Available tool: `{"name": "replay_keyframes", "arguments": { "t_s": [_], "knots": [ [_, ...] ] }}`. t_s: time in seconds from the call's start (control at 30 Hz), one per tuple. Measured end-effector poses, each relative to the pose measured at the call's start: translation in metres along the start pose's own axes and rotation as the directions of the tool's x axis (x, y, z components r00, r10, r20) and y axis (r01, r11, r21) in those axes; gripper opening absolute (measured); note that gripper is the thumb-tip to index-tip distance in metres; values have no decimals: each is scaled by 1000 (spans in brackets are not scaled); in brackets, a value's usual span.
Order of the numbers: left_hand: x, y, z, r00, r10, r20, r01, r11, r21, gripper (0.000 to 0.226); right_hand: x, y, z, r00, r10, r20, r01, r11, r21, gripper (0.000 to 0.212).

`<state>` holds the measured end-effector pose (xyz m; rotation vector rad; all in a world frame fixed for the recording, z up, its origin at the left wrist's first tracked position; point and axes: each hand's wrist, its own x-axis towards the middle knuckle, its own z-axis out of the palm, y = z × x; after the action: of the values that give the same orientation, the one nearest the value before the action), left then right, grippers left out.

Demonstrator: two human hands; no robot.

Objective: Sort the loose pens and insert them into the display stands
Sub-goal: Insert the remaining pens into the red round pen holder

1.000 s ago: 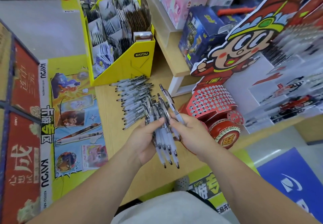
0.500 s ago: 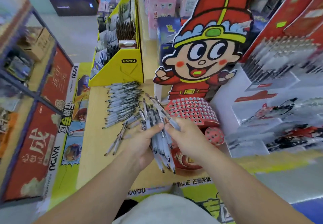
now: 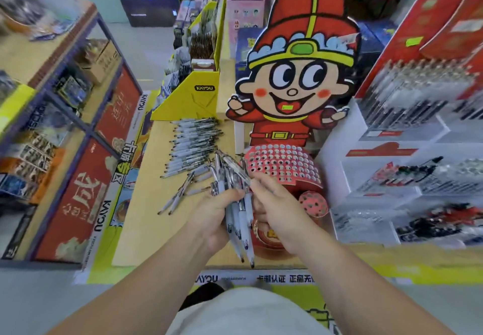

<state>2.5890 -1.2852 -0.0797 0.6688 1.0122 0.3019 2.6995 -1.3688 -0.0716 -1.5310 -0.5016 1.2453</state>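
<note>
Left hand (image 3: 214, 213) gripping a bundle of pens (image 3: 234, 193) over the near edge of the table (image 3: 146, 204), right hand (image 3: 275, 210) pinching its upper end, loose pens (image 3: 193, 146) rowed mid-table, red perforated display stand (image 3: 285, 167) at right edge

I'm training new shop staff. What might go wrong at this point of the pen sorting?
1. The left hand grips a fanned bundle of pens, tips hanging down; with the right hand pinching at its top, some may slip out and drop.
2. Falling pens could scatter the neat row of pens on the table.
</note>
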Motion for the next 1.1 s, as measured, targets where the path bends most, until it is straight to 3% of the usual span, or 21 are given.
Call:
{"name": "replay_keyframes", "arguments": {
  "t_s": [0.1,0.2,0.33,0.5,0.83,0.9,0.97,1.1],
  "knots": [
    [1,1,-4,999,29,13,-29,1000,-8,9,3,6,5,998,-48,-26,45,992,-121,23],
    [4,4,-8,998,56,15,-55,998,-18,33,4,3,9,996,-73,-48,60,968,-244,29],
    [9,7,-15,998,51,27,-50,998,-46,23,7,-4,16,992,-112,-51,86,927,-364,42],
    [14,14,-27,997,36,70,-33,998,-45,30,10,-7,26,988,-132,-86,84,903,-420,31],
    [29,25,-43,993,-75,90,74,997,17,22,15,-9,37,975,-86,-205,5,931,-366,35],
    [34,30,-46,993,-78,89,75,997,35,20,16,-10,31,961,-102,-259,4,935,-355,26],
    [39,34,-50,993,-83,81,79,996,52,11,14,-9,22,942,-103,-320,-8,945,-328,3],
    [48,37,-60,997,-62,37,60,996,65,16,8,-6,7,917,-109,-384,2,963,-270,28]
  ]
}}
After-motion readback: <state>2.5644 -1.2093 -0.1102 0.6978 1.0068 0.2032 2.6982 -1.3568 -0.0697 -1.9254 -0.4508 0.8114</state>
